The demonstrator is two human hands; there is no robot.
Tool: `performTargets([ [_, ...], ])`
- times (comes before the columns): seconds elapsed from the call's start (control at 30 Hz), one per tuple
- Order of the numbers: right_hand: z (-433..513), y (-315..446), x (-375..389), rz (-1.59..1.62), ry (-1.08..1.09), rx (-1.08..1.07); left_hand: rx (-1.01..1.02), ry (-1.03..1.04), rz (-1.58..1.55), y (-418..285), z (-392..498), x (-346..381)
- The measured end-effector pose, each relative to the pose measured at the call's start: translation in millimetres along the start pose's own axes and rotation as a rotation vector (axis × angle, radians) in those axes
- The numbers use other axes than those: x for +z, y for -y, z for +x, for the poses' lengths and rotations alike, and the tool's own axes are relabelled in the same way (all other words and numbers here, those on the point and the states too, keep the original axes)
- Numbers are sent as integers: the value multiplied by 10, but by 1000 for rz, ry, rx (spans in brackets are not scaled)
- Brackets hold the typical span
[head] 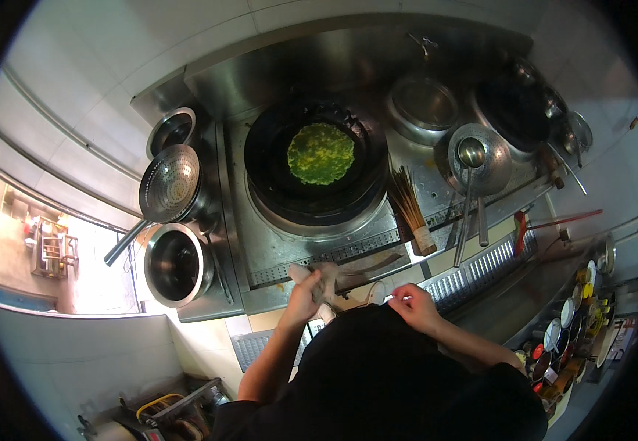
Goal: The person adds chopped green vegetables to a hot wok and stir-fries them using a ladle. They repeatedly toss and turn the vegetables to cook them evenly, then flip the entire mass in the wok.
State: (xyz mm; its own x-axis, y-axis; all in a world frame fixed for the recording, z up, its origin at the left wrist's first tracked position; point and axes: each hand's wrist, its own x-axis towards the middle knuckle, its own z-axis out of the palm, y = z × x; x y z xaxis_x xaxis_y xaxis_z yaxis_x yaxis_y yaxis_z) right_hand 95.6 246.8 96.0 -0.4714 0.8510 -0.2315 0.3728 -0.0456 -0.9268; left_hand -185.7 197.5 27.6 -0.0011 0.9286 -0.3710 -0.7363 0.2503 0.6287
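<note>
My left hand [304,297] grips a pale, crumpled cloth [327,275] in front of the stove's near edge. My right hand [415,310] is held near my body with its fingers curled; whether anything small is between them I cannot make out. Ahead of both hands, a large black wok [266,165] sits on the burner ring. A flat, round green and yellow egg pancake [320,153] lies in the wok. To the wok's right, a bamboo wok brush [414,212] leans with its bound handle towards me.
Left of the burner stand a steel pot [152,264] and a perforated strainer [169,182] over another vessel. On the right, a ladle [470,153] rests in a second strainer [495,176]. A lidded pot [424,105] stands behind. Several seasoning containers [567,314] line the far right.
</note>
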Motion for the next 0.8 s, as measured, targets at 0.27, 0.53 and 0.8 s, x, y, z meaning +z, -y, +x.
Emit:
performTargets([
  [0.27, -1688, -930, -590, 222, 388, 310, -111, -282, -228, -702, 1126, 182],
  [0.53, -1934, -1232, -410, 58, 369, 643, -27, -490, -94, -315, 1809, -25],
  [0.8, -1315, -979, -30, 181, 198, 859, 133, -258, -320, 274, 216, -516],
])
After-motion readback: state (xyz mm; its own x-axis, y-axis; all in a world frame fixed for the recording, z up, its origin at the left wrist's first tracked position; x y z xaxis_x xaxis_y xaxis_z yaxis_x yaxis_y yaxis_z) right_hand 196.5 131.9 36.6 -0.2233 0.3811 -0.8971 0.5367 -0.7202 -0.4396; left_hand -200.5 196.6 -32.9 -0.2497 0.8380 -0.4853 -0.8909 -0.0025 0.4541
